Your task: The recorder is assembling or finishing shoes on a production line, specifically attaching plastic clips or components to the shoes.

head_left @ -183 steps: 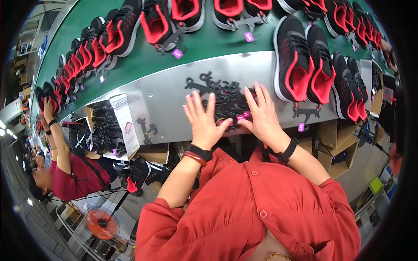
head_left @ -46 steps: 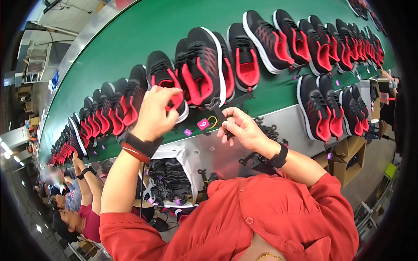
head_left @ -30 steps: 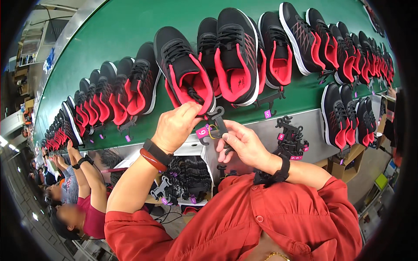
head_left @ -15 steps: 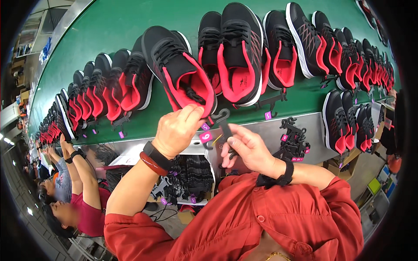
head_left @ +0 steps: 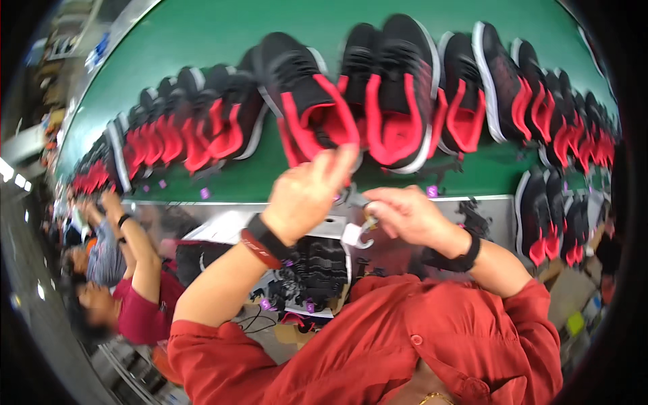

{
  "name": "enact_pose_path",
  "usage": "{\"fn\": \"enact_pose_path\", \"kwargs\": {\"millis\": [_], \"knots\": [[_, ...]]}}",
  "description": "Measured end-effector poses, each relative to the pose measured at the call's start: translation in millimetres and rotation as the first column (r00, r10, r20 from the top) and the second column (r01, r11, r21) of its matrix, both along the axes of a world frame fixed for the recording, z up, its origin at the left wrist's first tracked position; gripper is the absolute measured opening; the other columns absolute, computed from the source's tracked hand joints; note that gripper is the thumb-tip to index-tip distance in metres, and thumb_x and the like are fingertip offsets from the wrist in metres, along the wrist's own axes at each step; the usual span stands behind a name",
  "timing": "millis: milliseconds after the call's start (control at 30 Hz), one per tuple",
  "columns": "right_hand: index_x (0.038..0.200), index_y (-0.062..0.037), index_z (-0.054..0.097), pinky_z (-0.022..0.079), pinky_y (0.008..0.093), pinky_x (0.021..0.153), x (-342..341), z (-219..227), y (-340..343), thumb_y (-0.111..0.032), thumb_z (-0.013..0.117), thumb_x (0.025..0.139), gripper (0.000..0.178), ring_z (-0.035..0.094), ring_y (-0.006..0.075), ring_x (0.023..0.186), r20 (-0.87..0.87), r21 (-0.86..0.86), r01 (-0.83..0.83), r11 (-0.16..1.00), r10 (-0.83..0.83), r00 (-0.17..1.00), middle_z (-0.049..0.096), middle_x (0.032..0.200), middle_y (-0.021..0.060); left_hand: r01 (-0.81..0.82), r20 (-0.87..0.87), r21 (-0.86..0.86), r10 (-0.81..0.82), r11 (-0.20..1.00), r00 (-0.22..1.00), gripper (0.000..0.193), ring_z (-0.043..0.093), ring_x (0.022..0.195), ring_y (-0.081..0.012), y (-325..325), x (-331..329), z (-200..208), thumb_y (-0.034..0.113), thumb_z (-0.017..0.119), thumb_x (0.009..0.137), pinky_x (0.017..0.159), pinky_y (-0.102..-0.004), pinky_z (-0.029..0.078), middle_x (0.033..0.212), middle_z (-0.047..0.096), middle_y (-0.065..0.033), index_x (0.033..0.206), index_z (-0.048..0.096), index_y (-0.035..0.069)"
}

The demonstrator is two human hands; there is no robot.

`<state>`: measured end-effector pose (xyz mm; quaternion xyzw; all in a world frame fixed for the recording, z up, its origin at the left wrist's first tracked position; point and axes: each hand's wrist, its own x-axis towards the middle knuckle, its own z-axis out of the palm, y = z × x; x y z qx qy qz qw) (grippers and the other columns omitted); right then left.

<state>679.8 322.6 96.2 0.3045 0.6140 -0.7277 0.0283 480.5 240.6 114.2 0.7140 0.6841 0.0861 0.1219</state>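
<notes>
Black sneakers with coral-red linings and white soles stand in a row. My left hand (head_left: 304,192) pinches the heel collar of one sneaker (head_left: 304,101), its toe pointing away from me. Motion blur softens the fingers there. Just right of that heel, my right hand (head_left: 408,212) holds a dark plastic shoe hanger (head_left: 354,199) between thumb and fingers. A pale hook and a small light tag hang below those fingertips. Another sneaker (head_left: 401,94) stands beside the held one, to its right.
The green table (head_left: 223,34) carries more sneakers along both sides. A white box (head_left: 317,263) below its metal edge holds stacked black hangers. More hangers (head_left: 474,216) lie in a cluster to the right. At left, a co-worker in a dark red shirt (head_left: 145,310) reaches toward the table.
The whole view has shifted, so the shoes appear farther right. My right hand's hanger has turned and sits closer to the sneaker's heel. My left hand remains at the heel.
</notes>
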Motion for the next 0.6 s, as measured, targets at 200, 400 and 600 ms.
{"fn": "enact_pose_path", "kwargs": {"millis": [200,400,600], "knots": [[0.105,-0.0037,0.063,0.052,0.0370,0.061,-17,39,58,-0.011,0.062,0.087,0.020,0.065,0.0295,0.072,-0.219,0.787,0.061,0.614,0.186,0.958,0.065,0.086,0.0118,0.050,-0.091,-0.027,-0.053,0.998,0.994,0.057,0.065,0.063,-0.0235,-17,-25,23,0.009,0.064,0.074,0.054,-0.0341,0.053,0.100,0.060,-0.0109,0.128,0.054,0.024],[0.099,-0.0079,0.056,0.049,0.0401,0.066,-17,22,87,-0.028,0.076,0.071,0.039,0.061,0.0284,0.076,0.204,0.922,-0.314,0.226,0.406,0.891,0.056,0.090,0.0095,-0.146,0.153,-0.291,0.197,0.946,0.968,0.042,0.061,0.070,-0.0394,-8,-20,49,0.002,0.058,0.077,0.063,-0.0467,0.050,0.094,0.060,-0.0177,0.117,0.060,0.014],[0.085,-0.0109,0.058,0.044,0.0372,0.064,-21,40,91,-0.043,0.076,0.067,0.041,0.054,0.0235,0.069,0.140,0.979,-0.184,0.082,0.385,0.912,0.052,0.081,0.0056,-0.180,0.141,-0.323,0.235,0.929,0.962,0.031,0.060,0.073,-0.0429,-7,-16,53,-0.005,0.052,0.074,0.064,-0.0502,0.047,0.086,0.059,-0.0220,0.101,0.064,0.003]]}}
